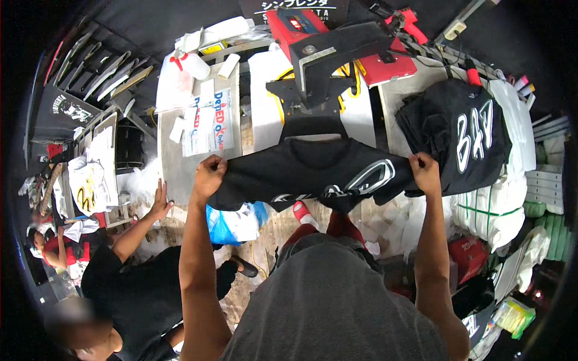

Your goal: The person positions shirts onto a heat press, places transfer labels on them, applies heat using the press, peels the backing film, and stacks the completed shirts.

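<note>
A black T-shirt (274,174) with white graphic lettering hangs stretched between my two hands. My left hand (209,174) pinches it at one sleeve end, my right hand (425,172) at the other. The collar faces away from me, beside the near end of a black platen (313,125) on a red and black heat press (301,27). White fabric with yellow and black print (265,114) lies under the platen. Close to my right hand, a pile of black shirts with white lettering (475,129) rests on the right-hand table.
On the left table (168,165) are a spray bottle with a red top (194,65) and a printed plastic sheet (208,123). A co-worker in black (141,289) is close on my left, one hand near that table. A blue plastic bag (223,225) sits on the floor.
</note>
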`<state>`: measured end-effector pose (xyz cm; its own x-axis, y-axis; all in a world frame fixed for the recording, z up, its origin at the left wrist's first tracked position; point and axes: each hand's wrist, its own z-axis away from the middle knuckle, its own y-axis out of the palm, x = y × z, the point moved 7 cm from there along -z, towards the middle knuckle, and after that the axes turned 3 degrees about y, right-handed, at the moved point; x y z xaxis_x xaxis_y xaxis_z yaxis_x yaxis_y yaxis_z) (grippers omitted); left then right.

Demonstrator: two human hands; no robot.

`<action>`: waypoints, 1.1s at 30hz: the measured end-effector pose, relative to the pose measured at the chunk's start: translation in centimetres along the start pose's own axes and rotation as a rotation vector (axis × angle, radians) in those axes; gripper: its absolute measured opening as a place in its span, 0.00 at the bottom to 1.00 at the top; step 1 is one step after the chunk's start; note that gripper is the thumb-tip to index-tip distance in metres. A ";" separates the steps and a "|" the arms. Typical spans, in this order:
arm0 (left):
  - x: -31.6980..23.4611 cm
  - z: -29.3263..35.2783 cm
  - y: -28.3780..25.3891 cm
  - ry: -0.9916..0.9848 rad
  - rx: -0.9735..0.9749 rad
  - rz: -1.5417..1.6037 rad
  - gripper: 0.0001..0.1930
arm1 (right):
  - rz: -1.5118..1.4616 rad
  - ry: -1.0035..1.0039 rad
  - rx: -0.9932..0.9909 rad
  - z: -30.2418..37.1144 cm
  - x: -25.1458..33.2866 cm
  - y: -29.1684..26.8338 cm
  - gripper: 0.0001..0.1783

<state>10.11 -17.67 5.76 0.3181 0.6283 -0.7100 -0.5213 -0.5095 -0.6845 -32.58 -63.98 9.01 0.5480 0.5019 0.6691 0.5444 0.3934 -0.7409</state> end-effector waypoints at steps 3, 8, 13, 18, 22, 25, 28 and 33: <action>-0.3 -0.3 -0.4 -0.008 0.024 0.004 0.10 | -0.014 0.018 0.015 -0.5 0.4 0.1 0.10; -1.2 1.9 -1.5 -0.060 0.063 0.168 0.09 | -0.079 0.007 -0.008 0.6 2.7 -1.8 0.10; 0.0 5.3 -3.3 -0.023 0.038 0.308 0.09 | -0.278 0.079 0.074 3.0 2.1 -3.2 0.09; 2.0 0.2 -0.7 0.002 -0.095 0.189 0.07 | -0.052 -0.016 0.042 -1.7 1.2 1.6 0.08; 0.4 -1.7 0.4 0.054 -0.108 -0.020 0.06 | 0.054 0.013 0.109 -3.5 1.2 3.7 0.06; -3.5 -1.2 0.9 0.178 -0.138 -0.094 0.07 | 0.139 -0.273 -0.045 -3.0 5.1 3.5 0.10; -8.1 -1.0 4.0 0.308 -0.068 0.050 0.16 | -0.055 -0.315 0.089 -2.9 8.4 7.3 0.16; -11.3 -2.5 10.1 0.171 0.238 0.009 0.14 | -0.114 -0.221 0.353 -4.1 11.9 12.6 0.16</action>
<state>3.25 -31.44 6.44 0.4310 0.5054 -0.7475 -0.6897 -0.3497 -0.6341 -16.54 -56.23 7.89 0.3273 0.5779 0.7476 0.3220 0.6756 -0.6632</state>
